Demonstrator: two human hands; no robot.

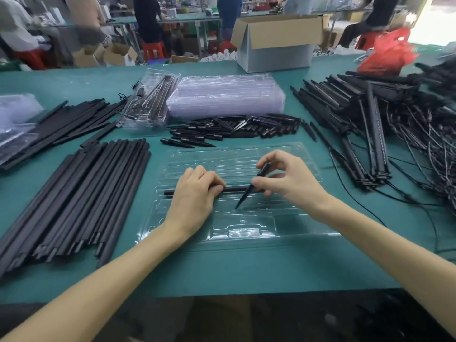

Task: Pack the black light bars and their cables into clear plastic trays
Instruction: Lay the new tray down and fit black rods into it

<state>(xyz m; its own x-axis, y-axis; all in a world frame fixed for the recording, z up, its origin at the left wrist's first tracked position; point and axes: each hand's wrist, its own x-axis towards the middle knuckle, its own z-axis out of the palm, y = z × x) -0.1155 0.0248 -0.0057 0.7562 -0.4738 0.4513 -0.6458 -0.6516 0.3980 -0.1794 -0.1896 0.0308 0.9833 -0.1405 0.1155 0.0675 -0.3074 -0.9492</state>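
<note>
On the green table [222,267], head view: one clear plastic tray [283,225] lies straight before the person, long side running left to right.
Left hand [195,198]: fingers curled over one black rod [235,189], holding it down in a channel of the tray.
Black rod: flat, long axis left to right, its left end showing past the hand.
Right hand [291,178]: thumb and fingers pinch one black spike [245,195] by its thick end.
Black spike: tilted, tip pointing down and left at the tray floor, crossing the rod's right end. My guess is it must turn parallel to the rod to seat, and the right hand is nearer.
Light bars with cables [370,134]: heaped well apart to the right, none in the tray yet, too tangled to count.
Other stock: one bundle of rods [74,201] at left, one heap of spikes [234,129] beyond the tray with perhaps three loose, one stack of empty trays [227,95], one filled tray [150,102] beside it.
</note>
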